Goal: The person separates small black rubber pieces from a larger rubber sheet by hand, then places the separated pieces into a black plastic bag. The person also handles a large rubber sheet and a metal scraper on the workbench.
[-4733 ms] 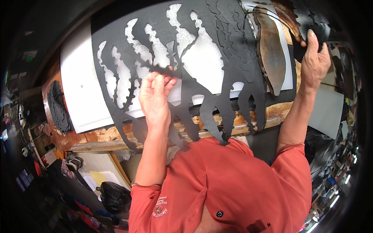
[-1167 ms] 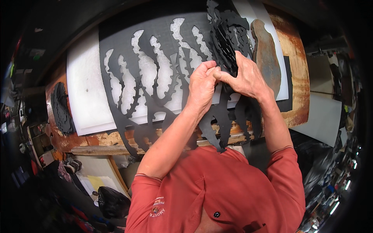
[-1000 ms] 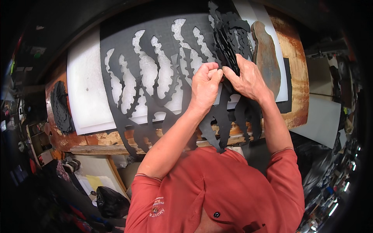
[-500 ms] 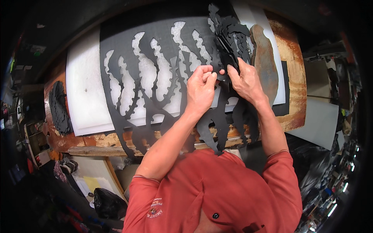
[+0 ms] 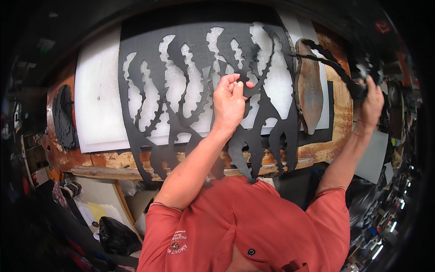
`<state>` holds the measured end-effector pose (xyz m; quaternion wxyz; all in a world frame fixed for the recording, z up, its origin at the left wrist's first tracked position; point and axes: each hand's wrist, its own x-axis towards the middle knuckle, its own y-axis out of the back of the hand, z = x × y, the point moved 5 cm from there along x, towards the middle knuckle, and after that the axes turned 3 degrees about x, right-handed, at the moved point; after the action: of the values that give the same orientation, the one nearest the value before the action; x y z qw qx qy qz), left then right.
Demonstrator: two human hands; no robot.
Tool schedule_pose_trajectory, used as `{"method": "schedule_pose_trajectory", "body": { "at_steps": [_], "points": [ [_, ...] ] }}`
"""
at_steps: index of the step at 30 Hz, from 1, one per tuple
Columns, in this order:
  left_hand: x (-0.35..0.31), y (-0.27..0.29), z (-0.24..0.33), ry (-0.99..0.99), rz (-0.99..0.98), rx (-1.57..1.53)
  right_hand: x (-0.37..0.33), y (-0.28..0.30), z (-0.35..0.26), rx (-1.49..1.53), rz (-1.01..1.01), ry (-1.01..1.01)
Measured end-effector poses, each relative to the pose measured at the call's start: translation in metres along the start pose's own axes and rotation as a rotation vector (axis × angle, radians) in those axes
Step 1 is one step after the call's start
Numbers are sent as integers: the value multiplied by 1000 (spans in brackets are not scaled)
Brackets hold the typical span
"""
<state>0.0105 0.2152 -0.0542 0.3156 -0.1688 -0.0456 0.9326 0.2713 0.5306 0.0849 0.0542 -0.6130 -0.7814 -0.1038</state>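
Note:
A black sheet (image 5: 145, 38), cut through with several long sole-shaped holes with notched edges, lies across a white board. Over its middle, my left hand (image 5: 229, 102) is closed, its fingertips pinching a narrow strip of the sheet. My right hand (image 5: 372, 106) is out past the right end of the table, somewhat blurred, closed around a bunch of dark notched offcut strips (image 5: 337, 68) that trail back leftward. Beneath those strips lies a worn, brownish sole-shaped plate (image 5: 310, 90), at the right edge of the sheet.
At the table's left end sits a stack of black cut pieces (image 5: 63, 118). The white board (image 5: 97, 99) rests on a worn wooden tabletop (image 5: 342, 122). A black plastic bag (image 5: 118, 235) is below on the left, and a pale panel (image 5: 371, 156) stands at lower right.
My right hand has swung from the sheet's middle out to the right, carrying the dark strips away and uncovering more cut-out holes. My left hand stays nearly in place.

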Motion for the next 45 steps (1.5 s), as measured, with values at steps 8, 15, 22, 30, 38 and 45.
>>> {"method": "schedule_pose_trajectory", "body": {
  "at_steps": [8,15,22,30,38,45],
  "points": [
    [-14,-1,18,-72,-17,107,-23,-6,-53,-294,0,251],
    [-80,-9,31,17,-157,-63,-210,-187,-14,-551,-861,379],
    [-97,36,-3,406,140,-450,-269,-228,-28,-666,-1129,743],
    [-108,51,-15,370,-120,-850,-286,-224,-59,-221,-1023,847],
    [-105,81,12,429,-303,-875,-307,-242,-61,-81,-878,728],
    [-67,183,113,5,-378,-833,-357,-349,-137,-306,-665,1195]
  ]
}}
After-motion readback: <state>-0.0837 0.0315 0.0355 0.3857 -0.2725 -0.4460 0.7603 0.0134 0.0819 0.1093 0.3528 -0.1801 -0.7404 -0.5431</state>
